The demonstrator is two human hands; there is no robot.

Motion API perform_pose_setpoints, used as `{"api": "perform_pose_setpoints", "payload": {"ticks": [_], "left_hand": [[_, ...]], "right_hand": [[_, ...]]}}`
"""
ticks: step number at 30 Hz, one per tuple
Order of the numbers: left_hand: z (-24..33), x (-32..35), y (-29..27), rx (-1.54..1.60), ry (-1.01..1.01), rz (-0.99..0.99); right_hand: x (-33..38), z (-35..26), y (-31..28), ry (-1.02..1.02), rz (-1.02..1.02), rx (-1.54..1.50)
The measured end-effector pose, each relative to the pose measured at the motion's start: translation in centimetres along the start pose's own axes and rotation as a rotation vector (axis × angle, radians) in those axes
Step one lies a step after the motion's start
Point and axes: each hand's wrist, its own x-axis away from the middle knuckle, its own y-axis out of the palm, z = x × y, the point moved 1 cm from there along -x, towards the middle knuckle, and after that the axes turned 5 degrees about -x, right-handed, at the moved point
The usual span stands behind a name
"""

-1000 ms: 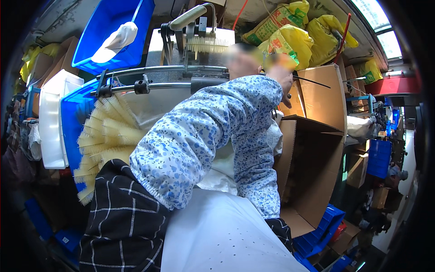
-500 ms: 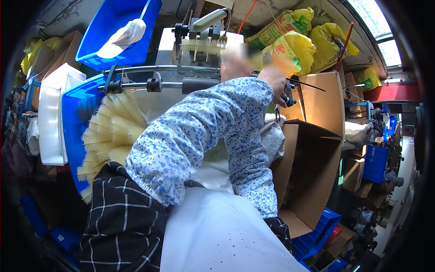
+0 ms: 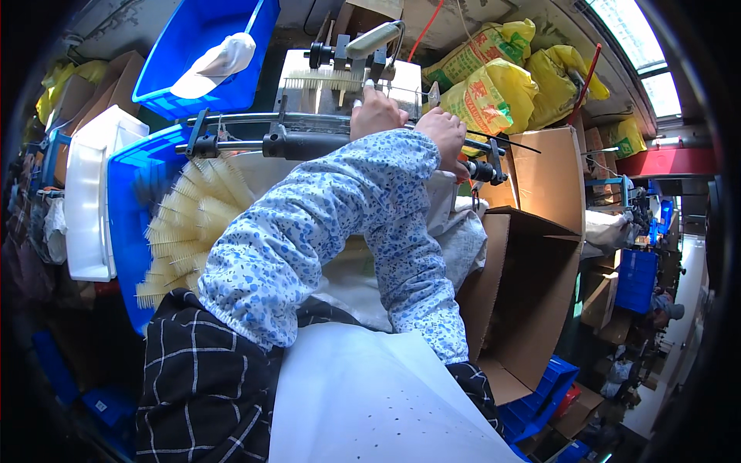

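Bristle brush [image 3: 316,79], pale and strip-like, sits at the bench machine beyond the rails, just left of the worker's right hand [image 3: 378,113]. The arms cross, the left forearm over the right. The right hand is partly open, its fingers bent and one stretched toward the machine; whether it grips anything cannot be told. The left hand [image 3: 444,133] is half curled over the right end of the rails, near a black clamp [image 3: 485,170]; its palm side is hidden, so its hold, too, cannot be told.

Trouble could come from the crossed reach: one arm may block the other, and the loose floral sleeve [image 3: 332,193] could snag on a clamp. A fingertip pressed too far could bend the bristles. A black rod [image 3: 515,143] juts out toward the cardboard and might catch if knocked. A swing of the left elbow could spill the brush pile [image 3: 193,228] beside it.

By count: one brush at the machine, with those in the pile too overlapped to number; two hands; two metal rails [image 3: 239,144]; one jutting rod; one white cap [image 3: 218,65] at one blue bin [image 3: 158,99]; one white tray [image 3: 91,201]; one large open carton [image 3: 532,293] at the worker's right; and four yellow sacks [image 3: 490,96] along the right-hand wall.
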Motion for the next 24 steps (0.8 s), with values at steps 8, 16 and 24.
{"api": "perform_pose_setpoints", "payload": {"ticks": [8,16,24], "left_hand": [[3.6,-3.0,0.6,0.026,0.015,0.034],[7.8,-8.2,2.3,0.056,0.03,-0.032],[7.8,-4.7,1.1,0.376,0.067,0.266]], "right_hand": [[-0.5,4.8,-2.1,-0.019,-0.027,0.055],[-1.4,11.8,-3.9,0.002,0.033,0.057],[-1.4,11.7,-3.7,-0.001,0.062,0.096]]}}
